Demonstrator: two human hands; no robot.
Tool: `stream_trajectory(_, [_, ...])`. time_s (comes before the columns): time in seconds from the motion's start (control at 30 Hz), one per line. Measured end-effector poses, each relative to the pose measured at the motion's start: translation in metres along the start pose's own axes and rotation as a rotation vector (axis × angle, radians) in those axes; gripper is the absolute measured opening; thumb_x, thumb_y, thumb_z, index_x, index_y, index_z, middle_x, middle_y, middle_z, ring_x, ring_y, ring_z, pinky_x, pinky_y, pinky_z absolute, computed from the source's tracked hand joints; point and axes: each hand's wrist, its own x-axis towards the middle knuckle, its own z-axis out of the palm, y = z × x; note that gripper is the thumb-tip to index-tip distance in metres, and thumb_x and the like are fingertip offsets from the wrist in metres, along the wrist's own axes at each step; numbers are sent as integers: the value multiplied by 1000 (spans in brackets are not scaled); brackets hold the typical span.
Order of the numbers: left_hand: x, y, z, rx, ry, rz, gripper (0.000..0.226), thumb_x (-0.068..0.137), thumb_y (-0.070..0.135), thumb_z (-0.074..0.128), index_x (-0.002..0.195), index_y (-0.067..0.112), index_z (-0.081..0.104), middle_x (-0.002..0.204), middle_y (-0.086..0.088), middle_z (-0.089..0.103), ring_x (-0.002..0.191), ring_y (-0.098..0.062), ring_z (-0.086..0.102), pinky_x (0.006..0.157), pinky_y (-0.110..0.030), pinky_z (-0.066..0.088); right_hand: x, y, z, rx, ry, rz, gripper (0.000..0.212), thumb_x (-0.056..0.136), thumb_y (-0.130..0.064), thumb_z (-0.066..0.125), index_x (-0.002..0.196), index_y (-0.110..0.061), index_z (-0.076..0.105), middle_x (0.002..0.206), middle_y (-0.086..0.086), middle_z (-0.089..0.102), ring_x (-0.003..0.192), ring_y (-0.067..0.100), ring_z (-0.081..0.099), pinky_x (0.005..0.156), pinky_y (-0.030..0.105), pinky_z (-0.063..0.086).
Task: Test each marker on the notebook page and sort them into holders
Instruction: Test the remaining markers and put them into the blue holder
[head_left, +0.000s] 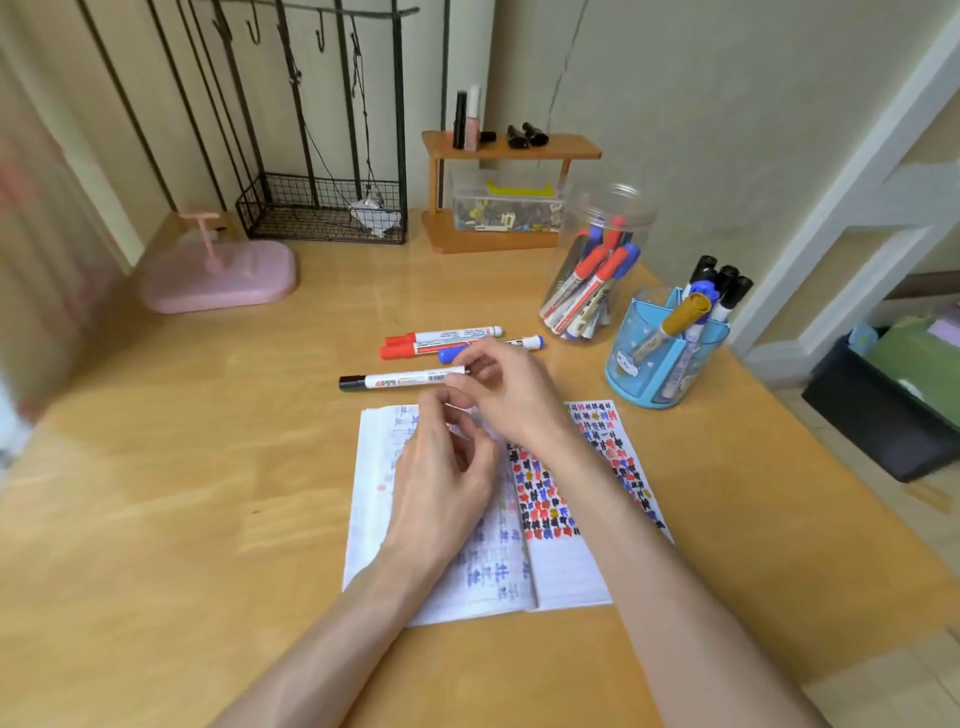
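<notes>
Looking down from the head view, we see the black marker (400, 378) lying on the table (182, 467) just beyond the notebook (571, 577). Its long axis runs left to right, with the cap (352, 383) to our left and the tail to our right. Our right hand (506, 395) is the nearer one, and its thumb and fingertips pinch the tail end. Our left hand (444, 467) hangs over the left page, just short of the marker and apart from it, fingers loosely curled with nothing visible in them. The cap lies left of both hands, so we judge the left hand must reach up and leftward to pull it. Behind, two red markers (397, 352) and a blue marker (532, 343) lie roughly parallel. The jar (608, 218) and blue holder (634, 358) stand to the right. The black marker carries a red logo and small print, too blurred to read. The page shows coloured scribbles, no legible words.
</notes>
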Motion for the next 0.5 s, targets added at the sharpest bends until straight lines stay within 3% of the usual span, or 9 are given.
stream_trajectory(0.07, [0, -2, 0, 5, -19, 30, 29, 97, 16, 61, 111, 32, 42, 86, 11, 61, 63, -12, 61, 60, -40, 51, -6, -4, -15, 258, 99, 7, 14, 90, -13, 79, 100, -7, 73, 92, 2, 74, 81, 6, 66, 79, 16, 52])
stream_trajectory(0.13, [-1, -3, 1, 37, -6, 82, 33, 95, 12, 64, 116, 30, 45, 96, 13, 57, 74, -7, 61, 69, -31, 51, -17, -7, -37, 420, 197, 18, 17, 92, -11, 77, 105, 0, 72, 94, 7, 75, 81, 9, 70, 79, 16, 54])
stream_trajectory(0.23, [0, -4, -2, 151, 61, 193, 34, 93, 9, 67, 121, 21, 51, 109, 10, 51, 97, -5, 53, 84, -15, 39, -38, -7, -66, 511, 273, 65, 20, 94, -18, 75, 109, -6, 72, 97, 8, 77, 80, 14, 73, 75, 17, 54])
stream_trajectory(0.37, [1, -7, -3, 225, 85, 216, 31, 93, 10, 69, 120, 15, 55, 117, 4, 48, 109, -12, 48, 93, -23, 38, -62, 0, -84, 533, 276, 96, 18, 96, -23, 74, 111, -13, 73, 95, 5, 77, 80, 14, 73, 71, 16, 53])
stream_trajectory(0.5, [2, -6, -2, 207, 60, 198, 26, 98, 27, 71, 120, 22, 58, 119, 10, 56, 111, -7, 52, 93, -25, 41, -77, 3, -87, 569, 255, 85, 16, 96, -19, 73, 110, -11, 73, 88, 4, 76, 76, 13, 71, 69, 16, 52])
